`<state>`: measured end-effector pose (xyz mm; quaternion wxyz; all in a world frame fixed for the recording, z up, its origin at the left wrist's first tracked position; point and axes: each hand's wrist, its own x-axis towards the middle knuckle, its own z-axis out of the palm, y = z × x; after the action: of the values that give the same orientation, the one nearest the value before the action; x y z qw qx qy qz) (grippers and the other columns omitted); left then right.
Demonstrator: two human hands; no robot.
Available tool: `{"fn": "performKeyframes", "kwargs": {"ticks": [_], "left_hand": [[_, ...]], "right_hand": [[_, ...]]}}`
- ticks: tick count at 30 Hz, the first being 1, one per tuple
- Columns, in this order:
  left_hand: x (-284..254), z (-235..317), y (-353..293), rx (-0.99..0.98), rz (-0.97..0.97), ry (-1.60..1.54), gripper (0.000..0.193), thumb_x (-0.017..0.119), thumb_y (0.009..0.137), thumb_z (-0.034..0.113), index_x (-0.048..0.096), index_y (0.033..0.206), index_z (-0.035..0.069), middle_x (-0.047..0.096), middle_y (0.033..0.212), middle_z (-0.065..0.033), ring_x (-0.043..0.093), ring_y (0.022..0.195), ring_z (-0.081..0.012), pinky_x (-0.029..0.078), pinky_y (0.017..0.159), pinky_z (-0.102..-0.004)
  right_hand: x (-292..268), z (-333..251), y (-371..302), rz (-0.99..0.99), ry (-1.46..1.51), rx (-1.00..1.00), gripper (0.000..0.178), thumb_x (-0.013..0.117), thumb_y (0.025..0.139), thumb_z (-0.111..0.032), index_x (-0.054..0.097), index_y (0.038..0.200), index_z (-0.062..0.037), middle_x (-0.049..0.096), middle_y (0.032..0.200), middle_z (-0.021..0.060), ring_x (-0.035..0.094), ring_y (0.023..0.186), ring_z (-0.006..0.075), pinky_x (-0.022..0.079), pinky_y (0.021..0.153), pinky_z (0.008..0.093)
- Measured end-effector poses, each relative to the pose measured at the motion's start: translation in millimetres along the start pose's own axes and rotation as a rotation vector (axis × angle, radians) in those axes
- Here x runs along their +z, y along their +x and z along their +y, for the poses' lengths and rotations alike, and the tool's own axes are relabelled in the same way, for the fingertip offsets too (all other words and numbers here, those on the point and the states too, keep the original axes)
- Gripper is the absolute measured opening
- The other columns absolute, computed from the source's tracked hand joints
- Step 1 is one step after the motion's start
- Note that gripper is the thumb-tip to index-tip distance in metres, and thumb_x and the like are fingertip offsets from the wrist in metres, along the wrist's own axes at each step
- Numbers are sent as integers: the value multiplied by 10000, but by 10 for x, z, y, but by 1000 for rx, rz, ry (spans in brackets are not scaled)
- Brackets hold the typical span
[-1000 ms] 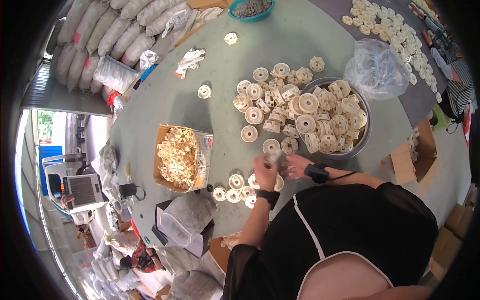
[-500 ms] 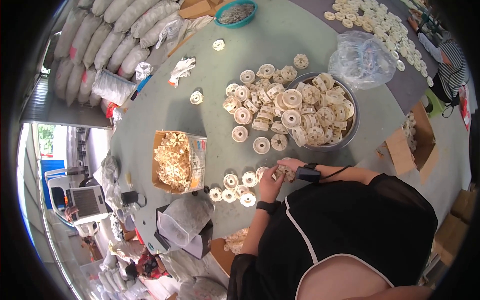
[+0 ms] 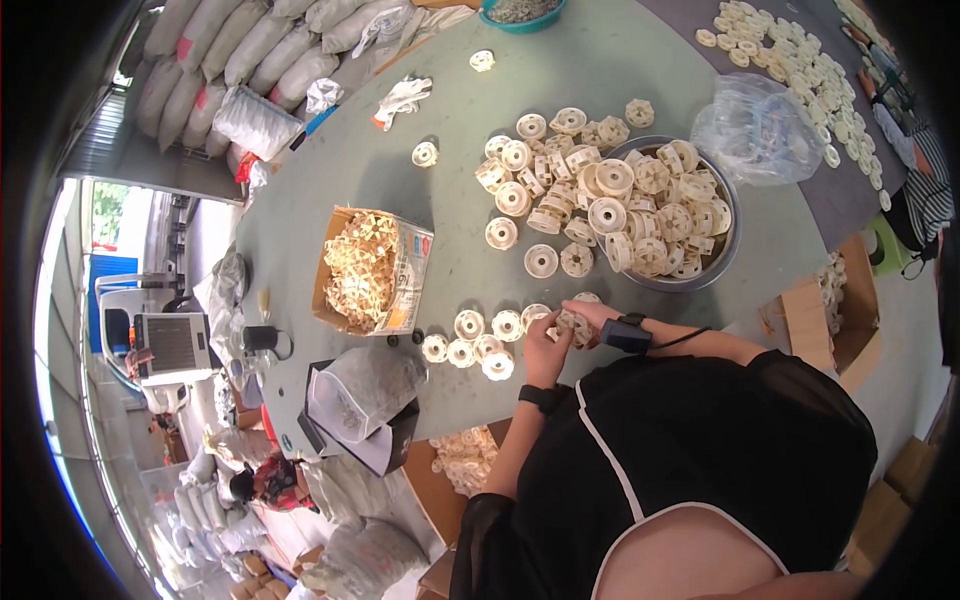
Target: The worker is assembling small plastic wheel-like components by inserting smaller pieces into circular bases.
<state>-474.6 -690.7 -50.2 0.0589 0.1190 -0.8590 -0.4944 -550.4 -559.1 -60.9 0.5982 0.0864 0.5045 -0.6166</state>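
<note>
Green tabletop (image 3: 455, 235) spreads beyond a cream wheel (image 3: 570, 328) at its five o'clock edge, gripped between left hand (image 3: 546, 354) and right hand (image 3: 597, 316); it looks light and stiff, best pinched by its rim. More wheels (image 3: 498, 365) crowd nine o'clock, with a carton (image 3: 412, 272) beyond; a heaped metal bowl (image 3: 737, 235) blocks one o'clock.

Cream plastic slotted wheel (image 3: 573, 329), 1 pc, held btwn L hand (image 3: 546, 352) & R hand (image 3: 600, 318), near side of scene, a bit R of ctr. Approx. round, w/ dark gaps showing in its body; matte-looking, pale all over where visible. Partly hidden by both hands, so exact tilt & full outline can't be told; detail too sm. to read.
</note>
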Motion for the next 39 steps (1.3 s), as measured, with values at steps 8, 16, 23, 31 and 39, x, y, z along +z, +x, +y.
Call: {"fn": "performKeyframes", "kwargs": {"ticks": [8, 16, 23, 31, 39], "left_hand": [[-12, 56, -63, -365, -125, -84, 283, 649, 655, 149, 570, 877, -7, 565, 754, -79, 534, 602, -114, 432, 519, -226], [-41, 29, -34, -409, -59, -343, 284, 584, 707, 109, 513, 964, 11, 550, 739, -47, 518, 585, -110, 428, 507, -210], [-30, -7, -22, -759, -189, -920, 196, 502, 736, 78, 479, 930, 59, 543, 751, -43, 521, 598, -120, 412, 482, -223], [-95, -134, -35, -546, -469, -1350, 283, 511, 743, 141, 450, 1012, 77, 529, 741, -15, 496, 577, -116, 373, 487, -229], [-152, -57, -133, -589, -398, -1329, 275, 538, 762, 203, 467, 999, 82, 537, 775, -13, 487, 569, -113, 354, 473, -221]], "right_hand": [[64, 44, 35, 148, -56, -341, 432, 387, 801, -531, 543, 812, -127, 555, 676, 5, 514, 519, 124, 390, 425, 242], [93, 56, 44, 4, 152, -10, 416, 389, 812, -504, 546, 920, -134, 569, 722, 39, 555, 641, 124, 426, 454, 262], [125, 131, 69, 393, -419, -537, 423, 487, 797, -409, 500, 1047, -67, 536, 925, 77, 527, 774, 183, 446, 642, 292], [214, -20, -107, 363, -683, -855, 397, 512, 804, -275, 465, 1125, -46, 470, 1049, 127, 454, 981, 220, 374, 820, 309], [203, 40, 29, 163, -311, -673, 328, 451, 847, -185, 456, 1137, -32, 489, 1041, 50, 463, 940, 114, 379, 816, 250]]}}
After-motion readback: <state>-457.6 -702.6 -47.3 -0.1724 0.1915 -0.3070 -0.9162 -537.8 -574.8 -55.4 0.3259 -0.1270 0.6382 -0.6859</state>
